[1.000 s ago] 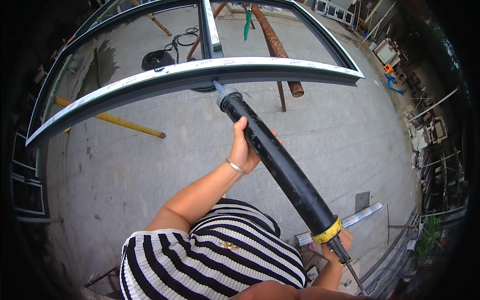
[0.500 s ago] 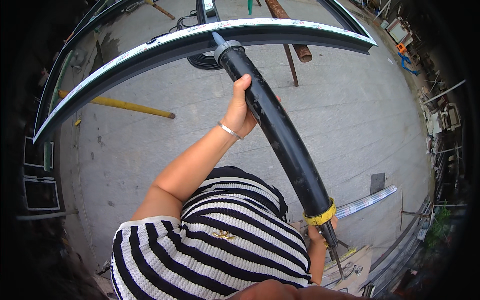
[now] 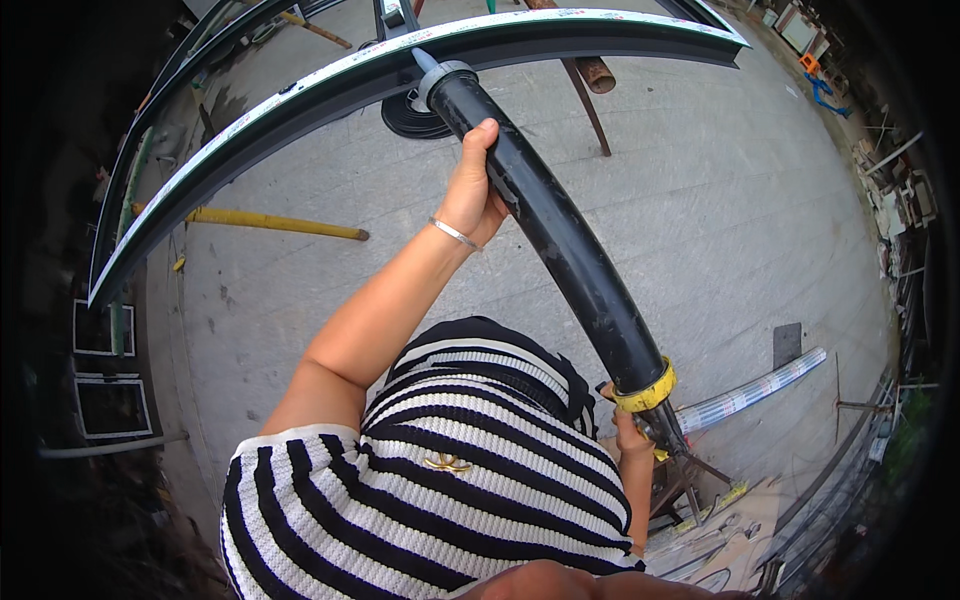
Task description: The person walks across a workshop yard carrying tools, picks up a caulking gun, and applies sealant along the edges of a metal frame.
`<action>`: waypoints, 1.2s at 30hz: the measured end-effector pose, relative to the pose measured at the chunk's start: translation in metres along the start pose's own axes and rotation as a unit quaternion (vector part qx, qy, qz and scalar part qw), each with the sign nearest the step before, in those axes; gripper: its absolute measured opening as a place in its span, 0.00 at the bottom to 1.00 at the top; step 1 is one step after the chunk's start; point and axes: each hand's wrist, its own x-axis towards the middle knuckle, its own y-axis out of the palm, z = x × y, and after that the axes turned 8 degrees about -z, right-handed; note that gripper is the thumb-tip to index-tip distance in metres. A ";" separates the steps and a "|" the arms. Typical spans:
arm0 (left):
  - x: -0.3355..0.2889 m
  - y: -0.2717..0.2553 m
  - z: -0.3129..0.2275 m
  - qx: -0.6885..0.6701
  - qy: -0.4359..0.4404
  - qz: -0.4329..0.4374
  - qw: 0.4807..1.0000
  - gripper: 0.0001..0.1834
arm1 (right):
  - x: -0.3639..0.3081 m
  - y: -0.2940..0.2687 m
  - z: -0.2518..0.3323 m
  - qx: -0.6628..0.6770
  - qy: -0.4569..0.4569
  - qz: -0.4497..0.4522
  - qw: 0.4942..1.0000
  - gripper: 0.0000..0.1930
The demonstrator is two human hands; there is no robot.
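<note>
A long black sealant gun (image 3: 560, 240) slants across the view, with a grey nozzle (image 3: 427, 60) at its far end and a yellow collar (image 3: 646, 388) at its near end. Wrapped round the barrel close to the nozzle is my left hand (image 3: 474, 190), thumb along the top. My right hand (image 3: 630, 435) grips the handle below the collar, its fingers partly hidden. The nozzle tip meets or nearly meets the near bar of a dark metal frame (image 3: 300, 105), which has white printed film along its top.
A yellow pole (image 3: 275, 221) and a rusty pipe (image 3: 597, 75) stand under the frame. Coiled black cable (image 3: 420, 118) lies on the concrete floor behind the bar. Wrapped strips (image 3: 755, 390) lie at the right, and clutter lines the right edge.
The nozzle has shifted slightly left along the bar, with both hands still on the gun. The view has turned a little, and more of my right hand and the handle shows.
</note>
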 end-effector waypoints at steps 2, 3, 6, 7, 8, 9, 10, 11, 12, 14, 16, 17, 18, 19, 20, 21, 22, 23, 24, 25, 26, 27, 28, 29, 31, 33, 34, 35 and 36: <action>-0.001 0.000 0.000 0.006 0.001 -0.012 1.000 0.34 | -0.001 0.003 -0.003 0.019 0.045 0.013 0.999 0.11; -0.001 0.001 -0.001 0.008 0.001 -0.017 1.000 0.33 | -0.001 0.005 -0.001 0.075 0.050 0.010 0.996 0.12; -0.001 0.002 -0.001 0.012 0.000 -0.028 1.000 0.31 | 0.001 0.012 0.010 0.149 0.134 0.039 0.979 0.15; -0.002 0.001 -0.001 0.013 0.000 -0.030 0.999 0.31 | 0.003 0.014 0.012 0.160 0.132 0.044 0.977 0.14; -0.002 0.001 0.000 0.012 0.000 -0.030 0.999 0.31 | 0.003 0.015 0.012 0.171 0.129 0.048 0.975 0.14; -0.001 0.001 0.001 0.017 -0.001 -0.037 0.999 0.31 | 0.003 0.016 0.011 0.172 0.133 0.049 0.975 0.14; -0.001 0.000 0.001 0.021 -0.002 -0.042 0.999 0.31 | 0.000 0.018 0.009 0.175 0.132 0.032 0.975 0.14; 0.000 0.000 0.003 0.026 -0.007 -0.049 0.998 0.31 | -0.001 0.017 0.005 0.153 0.117 0.037 0.981 0.14; 0.000 -0.001 0.003 0.024 -0.004 -0.046 0.999 0.32 | 0.000 0.015 0.000 0.122 0.104 0.044 0.986 0.14; 0.000 -0.002 0.005 0.023 -0.012 -0.051 0.998 0.33 | -0.002 0.014 -0.005 0.085 0.086 0.033 0.992 0.12; -0.002 -0.003 0.006 0.021 0.002 -0.053 0.998 0.35 | 0.003 0.014 -0.004 0.094 0.059 0.002 0.994 0.11; -0.002 -0.003 0.006 0.022 0.010 -0.054 0.998 0.36 | 0.007 0.014 0.000 0.048 0.011 0.002 0.999 0.10; -0.003 -0.004 0.005 0.019 0.002 -0.042 0.999 0.36 | 0.013 0.015 0.006 0.021 -0.055 0.001 0.998 0.10; -0.005 -0.005 0.003 0.016 -0.002 -0.026 1.000 0.37 | 0.019 0.016 0.012 -0.007 -0.121 0.000 0.993 0.10; -0.007 -0.007 0.002 0.014 -0.007 -0.009 1.000 0.37 | 0.024 0.014 0.021 -0.016 -0.156 0.001 0.988 0.11; -0.009 -0.008 0.001 0.004 -0.004 -0.001 1.000 0.38 | 0.030 0.016 0.027 -0.004 -0.176 -0.004 0.984 0.11; -0.011 -0.009 0.001 -0.005 -0.001 0.007 1.000 0.38 | 0.035 0.018 0.032 0.004 -0.196 -0.009 0.981 0.12; -0.012 -0.010 0.000 -0.018 0.003 0.024 1.000 0.39 | 0.038 0.020 0.037 0.012 -0.215 -0.015 0.976 0.13; -0.012 -0.011 -0.002 -0.035 0.000 0.040 0.999 0.39 | 0.036 0.019 0.041 0.007 -0.198 0.017 0.980 0.13; -0.012 -0.012 -0.003 -0.039 0.000 0.042 0.998 0.39 | 0.036 0.020 0.042 0.036 -0.195 0.014 0.980 0.13; -0.012 -0.012 -0.003 -0.045 0.000 0.049 0.998 0.39 | 0.035 0.021 0.042 0.050 -0.191 0.020 0.980 0.12; -0.012 -0.013 -0.003 -0.053 0.001 0.056 0.997 0.39 | 0.034 0.022 0.040 0.055 -0.187 0.024 0.980 0.12; -0.011 -0.013 -0.002 -0.066 -0.005 0.062 0.996 0.39 | 0.032 0.023 0.039 0.060 -0.184 0.028 0.981 0.12; -0.011 -0.013 -0.002 -0.066 -0.004 0.065 0.996 0.38 | 0.030 0.023 0.037 0.057 -0.182 0.031 0.981 0.11; -0.010 -0.014 -0.001 -0.076 -0.010 0.068 0.995 0.38 | 0.028 0.023 0.036 0.053 -0.181 0.035 0.981 0.11; -0.011 -0.014 -0.001 -0.069 0.001 0.077 0.995 0.38 | 0.028 0.021 0.040 0.051 -0.186 0.030 0.981 0.11; -0.011 -0.014 -0.001 -0.069 0.006 0.085 0.994 0.38 | 0.029 0.022 0.042 0.043 -0.191 0.023 0.980 0.11; -0.011 -0.014 0.000 -0.062 0.007 0.088 0.994 0.38 | 0.030 0.022 0.046 0.035 -0.196 0.016 0.980 0.10; -0.010 -0.013 0.000 -0.058 0.008 0.092 0.994 0.38 | 0.031 0.023 0.049 0.019 -0.202 0.008 0.979 0.10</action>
